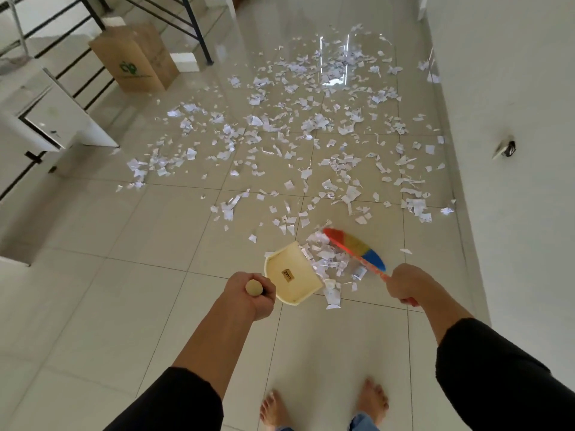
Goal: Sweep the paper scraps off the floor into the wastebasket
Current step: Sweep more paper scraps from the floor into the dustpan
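A: Where are the paper scraps [298, 132]?
B: Strewn across the tiled floor [93, 306] ahead; a small heap [326, 262] lies between the cream dustpan [292, 276] and the multicoloured broom [354, 248]
A: And the hands?
B: Left hand [250, 295] is wrapped round the dustpan's handle end, right hand [404, 283] grips the broom's red stick
A: Anything around?
B: A brown paper bag [133, 57] by the stair railing [186, 23], a white cabinet [53, 116] left, wall [513, 119] right, bare feet [323, 405] below
A: The wastebasket?
B: Can't tell
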Demonstrator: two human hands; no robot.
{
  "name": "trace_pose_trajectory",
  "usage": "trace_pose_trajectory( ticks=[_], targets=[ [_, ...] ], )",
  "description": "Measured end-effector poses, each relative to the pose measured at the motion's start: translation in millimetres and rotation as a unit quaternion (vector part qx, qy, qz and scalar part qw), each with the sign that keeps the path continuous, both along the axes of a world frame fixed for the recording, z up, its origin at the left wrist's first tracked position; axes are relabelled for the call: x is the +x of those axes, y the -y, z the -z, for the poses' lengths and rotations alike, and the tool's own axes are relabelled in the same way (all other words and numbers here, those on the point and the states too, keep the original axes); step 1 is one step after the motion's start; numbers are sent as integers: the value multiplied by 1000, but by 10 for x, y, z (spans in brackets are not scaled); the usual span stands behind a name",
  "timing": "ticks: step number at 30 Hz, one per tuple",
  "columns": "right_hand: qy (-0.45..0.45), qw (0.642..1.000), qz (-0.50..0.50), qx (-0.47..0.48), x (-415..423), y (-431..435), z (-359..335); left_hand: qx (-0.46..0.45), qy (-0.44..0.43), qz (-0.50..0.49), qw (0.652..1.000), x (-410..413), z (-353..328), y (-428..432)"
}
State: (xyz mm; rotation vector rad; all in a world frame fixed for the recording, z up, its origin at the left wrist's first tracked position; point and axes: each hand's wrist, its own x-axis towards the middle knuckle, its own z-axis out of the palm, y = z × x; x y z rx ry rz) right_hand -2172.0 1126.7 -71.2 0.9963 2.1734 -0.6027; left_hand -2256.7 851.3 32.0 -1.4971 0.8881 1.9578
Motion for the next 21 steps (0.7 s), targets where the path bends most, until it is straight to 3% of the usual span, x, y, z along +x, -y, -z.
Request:
trace_pose_trajectory(
  ticks=[4,8,10,13,17,19,21],
  targets=[
    [10,1000,-4,18,35,414,-249,0,13,3,1000,-196,143,578],
    [-65,990,105,-62,0,1051,-367,-3,25,-11,1000,-344,275,1055],
    [-107,966,187,-140,-56,1351,-341,-2,24,-17,1000,-400,309,1278],
    [-152,899,313,-266,-195,1706,-284,-14,29,-27,999,-435,311,1554],
    [-127,801,428,-398,-444,2185,0,-44,40,-32,998,-492,325,1898],
    [-106,793,444,-403,-502,2331,154,-54,58,-32,996,-466,351,1996],
    [-96,812,441,-370,-507,2460,232,-44,44,-30,998,-427,380,2088]
  ],
)
